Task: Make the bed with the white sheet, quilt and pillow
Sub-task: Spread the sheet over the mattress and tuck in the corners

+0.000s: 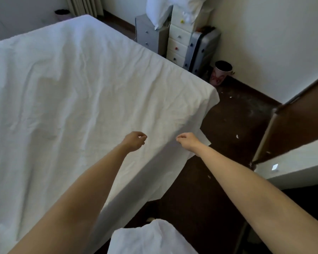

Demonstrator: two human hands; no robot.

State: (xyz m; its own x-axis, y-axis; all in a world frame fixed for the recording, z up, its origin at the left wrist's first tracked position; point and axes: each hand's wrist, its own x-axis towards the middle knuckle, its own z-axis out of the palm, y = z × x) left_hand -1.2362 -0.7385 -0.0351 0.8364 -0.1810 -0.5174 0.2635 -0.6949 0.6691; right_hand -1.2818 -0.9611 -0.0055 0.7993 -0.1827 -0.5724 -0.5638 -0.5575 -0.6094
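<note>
Dark wooden floor [228, 125] runs along the right side of the bed [117, 180], with pale walls behind; the white sheet [77, 92] is spread over the whole top of the bed, creased, and hangs down over the near right edge toward the floor, one corner of it jutting out past the bed's right side.

Both bare arms reach forward over that near right edge; the left hand [134, 141] is above the sheet just inside the edge, its fingers [142, 137] curled in toward the thumb, and whether they pinch a fold of cloth cannot be told; the right hand [188, 141] is at the edge itself, its fingers [179, 138] bent down and closed onto the sheet where the cloth turns over the side, the hanging corner lying just behind the wrist.

A bunched piece of white fabric [151, 237] shows at the bottom of the view, near the body; a white pillow [158, 13] sits heaped on the drawer units [178, 43] by the far right corner of the bed; a small bin [221, 72] stands on the floor beside them against the wall.
</note>
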